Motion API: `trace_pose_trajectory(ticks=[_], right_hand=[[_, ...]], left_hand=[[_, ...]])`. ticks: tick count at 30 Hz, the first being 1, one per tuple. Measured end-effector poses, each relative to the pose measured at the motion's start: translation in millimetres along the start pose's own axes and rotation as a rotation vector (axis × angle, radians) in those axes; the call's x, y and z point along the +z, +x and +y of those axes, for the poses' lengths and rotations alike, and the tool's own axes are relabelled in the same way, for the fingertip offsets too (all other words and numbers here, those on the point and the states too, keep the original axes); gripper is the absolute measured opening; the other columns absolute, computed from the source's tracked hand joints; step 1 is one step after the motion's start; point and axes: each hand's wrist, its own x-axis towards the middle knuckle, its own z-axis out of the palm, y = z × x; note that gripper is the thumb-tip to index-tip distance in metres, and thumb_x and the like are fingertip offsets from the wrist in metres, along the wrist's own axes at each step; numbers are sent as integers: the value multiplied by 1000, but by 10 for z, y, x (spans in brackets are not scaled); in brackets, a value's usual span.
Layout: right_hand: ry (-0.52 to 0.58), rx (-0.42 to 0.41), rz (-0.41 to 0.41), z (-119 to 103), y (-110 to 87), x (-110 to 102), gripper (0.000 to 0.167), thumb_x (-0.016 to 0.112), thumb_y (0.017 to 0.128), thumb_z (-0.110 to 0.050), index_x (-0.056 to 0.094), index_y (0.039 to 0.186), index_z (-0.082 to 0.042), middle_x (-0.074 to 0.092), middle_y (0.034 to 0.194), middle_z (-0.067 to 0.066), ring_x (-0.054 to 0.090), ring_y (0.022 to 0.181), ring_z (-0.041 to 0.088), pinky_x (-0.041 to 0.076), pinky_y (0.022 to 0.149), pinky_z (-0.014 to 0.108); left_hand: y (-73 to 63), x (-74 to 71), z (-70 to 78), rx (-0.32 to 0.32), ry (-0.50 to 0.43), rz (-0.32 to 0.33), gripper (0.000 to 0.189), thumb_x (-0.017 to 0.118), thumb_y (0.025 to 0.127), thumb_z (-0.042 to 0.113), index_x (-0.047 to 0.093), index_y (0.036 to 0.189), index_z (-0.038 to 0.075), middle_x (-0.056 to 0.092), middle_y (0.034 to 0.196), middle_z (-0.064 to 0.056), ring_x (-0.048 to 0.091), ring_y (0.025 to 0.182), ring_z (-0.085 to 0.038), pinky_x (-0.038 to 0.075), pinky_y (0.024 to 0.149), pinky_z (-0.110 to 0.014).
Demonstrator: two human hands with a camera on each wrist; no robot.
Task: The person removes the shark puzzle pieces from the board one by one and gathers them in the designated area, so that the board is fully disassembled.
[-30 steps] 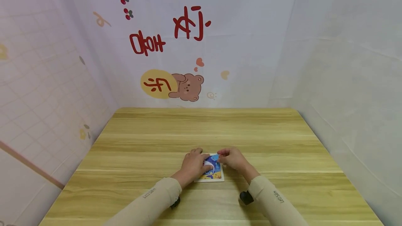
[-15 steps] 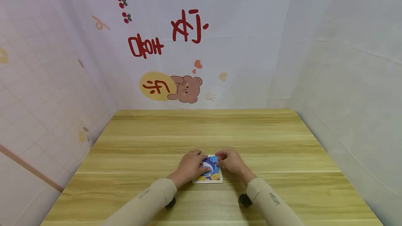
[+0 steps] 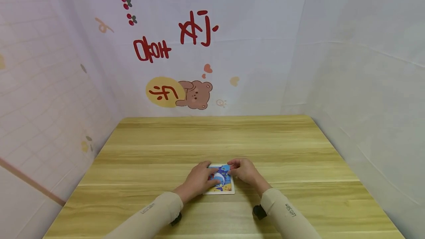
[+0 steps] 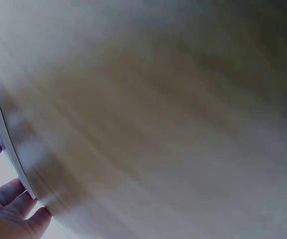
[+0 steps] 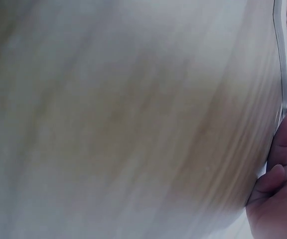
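A flat square picture puzzle lies on the table in the head view, with a white border and a blue and yellow sea picture. My left hand rests across its left side, fingers and thumb spread over the picture. My right hand is at the upper right corner, where its thumb and fingers pinch a small light blue puzzle piece. Part of the picture is hidden under the left hand. In the left wrist view, fingers touch the board's edge. Fingers of the right hand lie beside the board in the right wrist view.
The wooden table extends around the puzzle on all sides. White printed cloth walls stand behind it and at both sides. A dark wrist device sits under the right sleeve.
The left hand has slid slightly left and down on the picture. The light blue piece at the upper right corner has shifted a little under the right fingers. The head view has turned slightly.
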Motion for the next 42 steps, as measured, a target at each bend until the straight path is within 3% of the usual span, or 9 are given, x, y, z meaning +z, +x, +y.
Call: trace_pose_trajectory(ticks=[7,13,17,26,36,42], right_hand=[[47,-15,-29,68,-31,-116,33,72,89,-6,67,121,-1,68,93,5,57,76,18,46,62,26],[117,48,17,220,-74,-316,35,72,91,-11,66,124,-2,69,98,6,59,74,20,48,59,28],[154,89,46,375,-98,-532,39,71,92,-11,63,128,0,68,96,5,60,76,19,51,62,30],[218,125,20,695,-177,-1094,48,62,98,-8,47,141,7,64,104,11,61,86,20,55,75,32],[259,160,16,1020,-299,-1631,54,59,99,-6,38,145,12,65,95,7,64,81,16,56,73,28],[335,179,-8,1111,-325,-1792,57,56,100,-5,31,148,12,65,94,6,66,79,13,57,73,27]], left_hand=[[-32,-17,8,-25,-14,-29,49,70,92,40,66,131,10,51,140,-22,48,130,-37,39,107,-50],[-65,-17,12,-8,-8,-21,49,72,91,39,67,129,9,52,139,-23,50,128,-38,41,105,-49],[-80,-19,5,-9,-10,-17,49,73,90,38,68,129,9,52,139,-23,50,128,-38,41,105,-49],[-96,-22,12,0,-35,-13,48,72,91,37,67,129,8,51,139,-24,49,128,-38,41,105,-50],[-87,20,17,-11,-12,-3,48,72,90,39,68,129,10,52,139,-22,50,128,-37,42,104,-48],[-71,5,8,-1,-10,9,48,72,90,39,68,128,9,53,138,-23,51,127,-37,43,104,-48]])
